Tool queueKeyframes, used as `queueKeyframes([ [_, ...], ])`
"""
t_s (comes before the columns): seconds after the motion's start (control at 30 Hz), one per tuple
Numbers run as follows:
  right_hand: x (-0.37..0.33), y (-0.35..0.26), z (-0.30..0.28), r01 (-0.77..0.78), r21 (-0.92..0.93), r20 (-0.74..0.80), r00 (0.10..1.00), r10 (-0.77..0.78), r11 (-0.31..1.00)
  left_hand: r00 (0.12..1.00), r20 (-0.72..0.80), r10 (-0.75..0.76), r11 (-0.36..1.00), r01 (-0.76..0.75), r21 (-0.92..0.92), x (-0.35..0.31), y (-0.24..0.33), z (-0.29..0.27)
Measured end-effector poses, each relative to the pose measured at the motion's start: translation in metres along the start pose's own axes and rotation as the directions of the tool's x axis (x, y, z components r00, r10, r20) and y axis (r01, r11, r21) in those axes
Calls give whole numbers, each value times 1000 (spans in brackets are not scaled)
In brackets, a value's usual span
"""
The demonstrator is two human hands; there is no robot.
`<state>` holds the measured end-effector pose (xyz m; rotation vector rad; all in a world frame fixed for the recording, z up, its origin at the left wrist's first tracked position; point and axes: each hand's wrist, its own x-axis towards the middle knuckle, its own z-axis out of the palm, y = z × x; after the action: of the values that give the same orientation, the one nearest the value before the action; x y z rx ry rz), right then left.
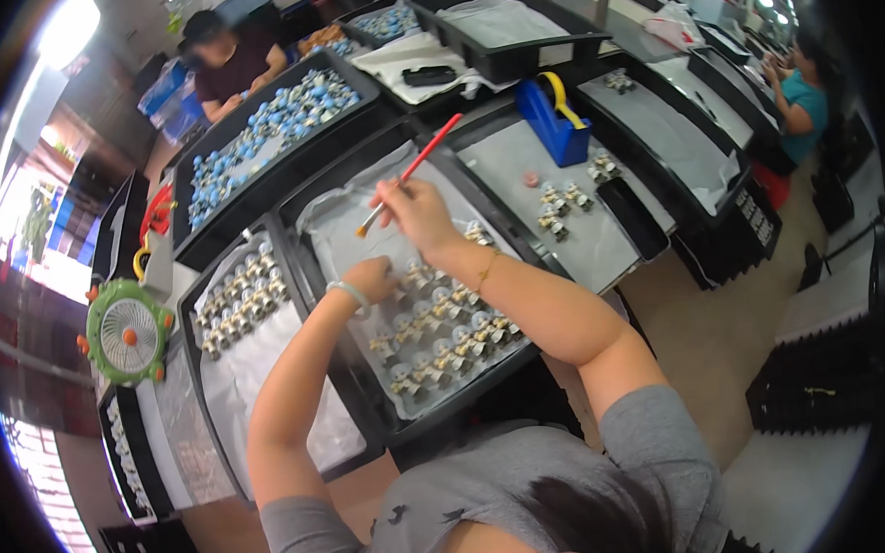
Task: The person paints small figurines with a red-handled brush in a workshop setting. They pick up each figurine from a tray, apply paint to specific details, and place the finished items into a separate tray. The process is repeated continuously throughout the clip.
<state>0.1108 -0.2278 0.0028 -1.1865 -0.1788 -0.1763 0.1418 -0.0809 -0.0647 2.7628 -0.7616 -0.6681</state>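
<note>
Grey shirt [514, 474] nearest, the person's left hand [369, 277] bends over figurines [444, 356], its hold impossible to tell; the right hand [416, 209] pinches a red brush [432, 147], bristles down. Left tray [239, 391] and middle tray [463, 398] hold figurines in rows; a green fan [127, 336] stands far left, a blue tape dispenser [553, 124] right.

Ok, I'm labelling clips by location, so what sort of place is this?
Probably a workshop or small factory floor: the right hand holds a red-handled brush, small figurine-like pieces sit in rows, and a black tray holds many blue-and-white pieces.
</note>
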Motion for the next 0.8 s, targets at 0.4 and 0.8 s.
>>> queueKeyframes([
  [0.4, -18, -9, 16, -4, -10, 115, 993, 6, 1000, 940, -292, -175, 354, -216, -910, -143, 18, -3],
  [0.8, -32, -5, 34, -100, 58, 185, 979, 88, 993, 939, -319, -127, -173, -338, -925, -179, 27, 0],
])
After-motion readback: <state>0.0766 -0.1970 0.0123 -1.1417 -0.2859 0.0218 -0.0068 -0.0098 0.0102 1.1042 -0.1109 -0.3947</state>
